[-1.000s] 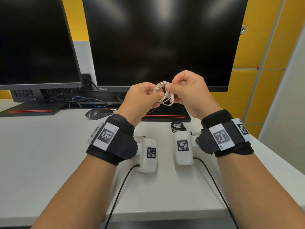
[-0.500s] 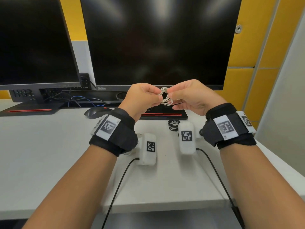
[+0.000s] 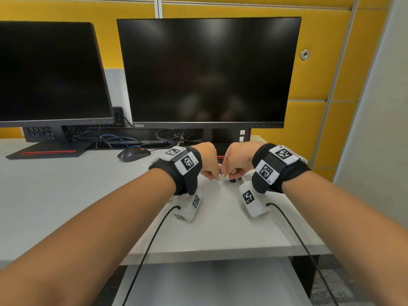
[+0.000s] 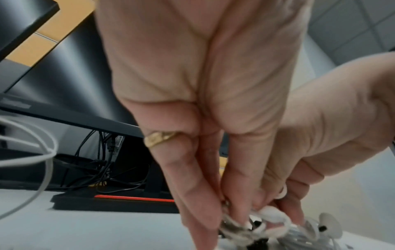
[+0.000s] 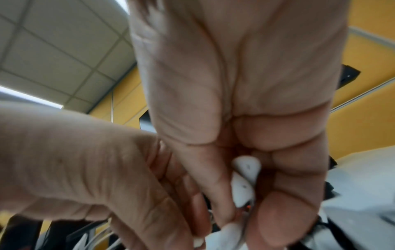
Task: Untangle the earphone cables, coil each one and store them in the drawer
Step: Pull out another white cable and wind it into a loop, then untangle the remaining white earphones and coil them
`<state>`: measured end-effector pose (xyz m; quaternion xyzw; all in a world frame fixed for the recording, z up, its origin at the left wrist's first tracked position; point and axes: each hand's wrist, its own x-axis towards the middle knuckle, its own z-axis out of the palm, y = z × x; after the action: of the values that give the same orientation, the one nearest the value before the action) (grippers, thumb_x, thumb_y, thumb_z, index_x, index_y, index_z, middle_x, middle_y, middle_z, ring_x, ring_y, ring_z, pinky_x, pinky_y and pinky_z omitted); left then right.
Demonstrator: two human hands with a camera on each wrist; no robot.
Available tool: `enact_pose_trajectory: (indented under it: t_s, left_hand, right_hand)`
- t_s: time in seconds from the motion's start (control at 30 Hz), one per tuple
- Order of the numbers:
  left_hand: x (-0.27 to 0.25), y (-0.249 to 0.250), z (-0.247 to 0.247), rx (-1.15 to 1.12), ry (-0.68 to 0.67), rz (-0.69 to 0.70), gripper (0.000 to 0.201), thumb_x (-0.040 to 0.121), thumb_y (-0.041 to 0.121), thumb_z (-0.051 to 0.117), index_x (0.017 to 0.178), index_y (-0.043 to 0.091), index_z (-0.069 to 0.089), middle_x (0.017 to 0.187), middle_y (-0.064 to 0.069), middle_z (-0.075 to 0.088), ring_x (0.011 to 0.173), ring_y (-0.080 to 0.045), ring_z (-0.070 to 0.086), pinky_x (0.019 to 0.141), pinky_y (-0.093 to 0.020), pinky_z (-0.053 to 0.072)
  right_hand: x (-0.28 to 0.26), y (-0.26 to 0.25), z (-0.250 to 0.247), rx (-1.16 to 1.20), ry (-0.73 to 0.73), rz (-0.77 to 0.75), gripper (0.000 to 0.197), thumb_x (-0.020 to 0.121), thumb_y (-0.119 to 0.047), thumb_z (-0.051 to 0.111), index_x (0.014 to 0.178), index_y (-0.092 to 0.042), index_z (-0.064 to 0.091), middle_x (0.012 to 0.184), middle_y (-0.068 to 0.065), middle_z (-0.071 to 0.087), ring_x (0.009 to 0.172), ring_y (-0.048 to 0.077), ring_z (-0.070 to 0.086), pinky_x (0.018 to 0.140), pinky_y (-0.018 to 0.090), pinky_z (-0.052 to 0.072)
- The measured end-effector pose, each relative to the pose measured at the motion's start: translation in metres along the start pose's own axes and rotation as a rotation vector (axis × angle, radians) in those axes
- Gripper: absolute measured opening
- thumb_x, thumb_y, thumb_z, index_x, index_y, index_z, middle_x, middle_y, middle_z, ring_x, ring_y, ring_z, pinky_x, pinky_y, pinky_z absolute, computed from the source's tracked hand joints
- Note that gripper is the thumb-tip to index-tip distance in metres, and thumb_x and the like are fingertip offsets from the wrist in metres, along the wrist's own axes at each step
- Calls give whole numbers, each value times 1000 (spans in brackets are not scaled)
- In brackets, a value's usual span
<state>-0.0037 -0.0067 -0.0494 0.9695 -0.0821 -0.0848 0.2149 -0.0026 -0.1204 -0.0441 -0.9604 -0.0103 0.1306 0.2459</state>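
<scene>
A small coiled bundle of white earphone cable [image 3: 221, 176] sits just above the white desk [image 3: 66, 206], in front of the monitor stand. My left hand [image 3: 213, 175] pinches it from the left and my right hand [image 3: 230, 173] from the right. In the left wrist view the left fingers [image 4: 213, 199] press down on the white bundle [image 4: 271, 218]. In the right wrist view two white earbuds [image 5: 245, 175] are clamped between the right thumb and fingers. A black earphone coil [image 3: 232, 180] lies partly hidden under the right hand.
Two dark monitors [image 3: 209, 71] stand at the back, with a black mouse [image 3: 133, 154] to the left. Another white earbud with cable [image 4: 327, 226] lies on the desk by the bundle. Loose white cable loops [image 4: 32, 152] lie near my left wrist. A white surface [image 3: 209, 283] shows below the desk's front edge.
Both hands have dropped from in front of the monitor to the desk surface, still holding the white coil, which is now wound tighter. The head view has tilted upward.
</scene>
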Motion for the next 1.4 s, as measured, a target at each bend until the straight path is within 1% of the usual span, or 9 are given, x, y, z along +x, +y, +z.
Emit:
enact_pose_trajectory:
  t_s: [0.17, 0.4, 0.63, 0.73, 0.8, 0.87, 1.0, 1.13, 1.4]
  left_hand:
    - [-1, 5, 1, 175, -172, -37, 30, 80, 21, 76, 105, 6, 72, 101, -8, 74, 94, -19, 72, 93, -34, 54]
    - [-4, 7, -3, 370, -214, -52, 45, 94, 32, 59, 134, 11, 53, 127, -8, 62, 114, -24, 60, 101, -36, 48]
    - [-19, -13, -30, 553, -143, -113, 48, 98, 38, 50, 139, 14, 49, 133, -6, 56, 119, -27, 54, 104, -38, 42]
    - [-17, -33, -35, 661, -215, -159, 47, 89, 45, 61, 131, 24, 56, 132, 1, 56, 122, -27, 53, 106, -41, 40]
    - [25, -63, -30, 770, -311, -171, 39, 71, 58, 74, 107, 51, 63, 125, 10, 62, 108, -23, 60, 98, -42, 48]
    - [21, -74, -33, 729, -354, -198, 34, 65, 59, 77, 96, 56, 63, 118, 10, 66, 98, -20, 63, 89, -38, 53]
    - [-55, -51, -38, 585, -246, -129, 41, 79, 36, 75, 116, 19, 68, 111, -2, 69, 104, -23, 65, 96, -38, 51]
    - [-64, -50, -51, 389, -85, -23, 17, 82, 24, 74, 98, 18, 74, 102, -3, 72, 95, -20, 67, 93, -35, 54]
    - [-66, -44, -67, -63, 225, 179, 6, 82, 12, 74, 86, 15, 71, 90, -4, 69, 88, -19, 66, 86, -32, 55]
  right_hand:
    - [3, -4, 6, -149, -58, -15, 24, 84, -10, 72, 107, -3, 71, 99, 14, 74, 94, 27, 72, 91, 41, 56]
    - [-3, -10, 9, -345, -66, -37, 29, 96, -18, 59, 120, -4, 64, 114, 10, 69, 105, 23, 66, 98, 33, 51]
    - [-9, -18, 0, -343, 24, -104, 31, 95, -20, 58, 119, -3, 65, 115, 11, 69, 107, 25, 65, 99, 36, 51]
    - [-13, -27, 5, -284, -22, -99, 29, 96, -18, 57, 117, 0, 65, 101, 9, 69, 91, 21, 67, 93, 31, 51]
    - [-16, -31, 10, -270, -42, -99, 28, 96, -17, 57, 118, 0, 64, 104, 11, 69, 97, 24, 68, 92, 33, 51]
    - [-18, -35, 16, -252, -53, -109, 28, 96, -16, 57, 118, 0, 64, 111, 12, 69, 103, 26, 68, 93, 35, 53]
    - [-26, -44, 22, -248, -75, -152, 30, 97, -17, 56, 122, -2, 62, 109, 7, 66, 96, 22, 67, 86, 32, 54]
    - [-41, -52, 20, -304, -94, -257, 38, 94, -19, 61, 131, -10, 58, 121, 4, 66, 107, 19, 66, 98, 35, 51]
    - [-45, -54, 33, -159, -83, -312, 48, 88, -34, 69, 129, -15, 53, 117, 6, 66, 102, 20, 66, 91, 39, 56]
